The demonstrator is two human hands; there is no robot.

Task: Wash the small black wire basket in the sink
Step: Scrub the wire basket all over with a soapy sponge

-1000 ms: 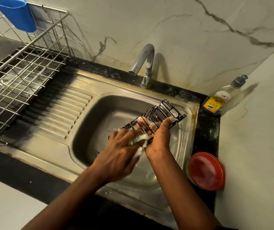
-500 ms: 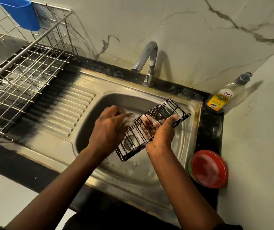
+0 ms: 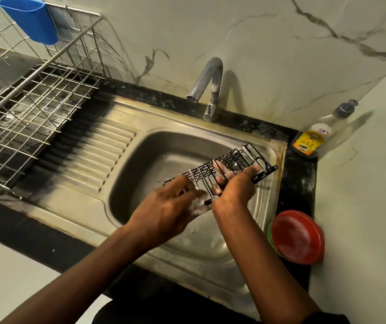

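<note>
Over the sink [image 3: 154, 164], right hand [image 3: 236, 190] grips the wire basket [image 3: 241, 157], left hand [image 3: 164, 209] fingers [image 3: 182, 183] pinching a soapy scrubber [image 3: 197, 204].

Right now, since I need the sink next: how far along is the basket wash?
Soaping looks partly done: suds cling to the black wire basket. In hand: the right hand holds it over the sink while the left hand rubs its near end with a foamy pad. Left: rinsing; the tap shows no water running.

The left hand [image 3: 164, 213] is sliding back toward 6 o'clock, carrying its foamy white scrubbing pad [image 3: 197, 205] from the 10 o'clock side of the small black wire basket [image 3: 238, 160] to its 7 o'clock end.
</note>
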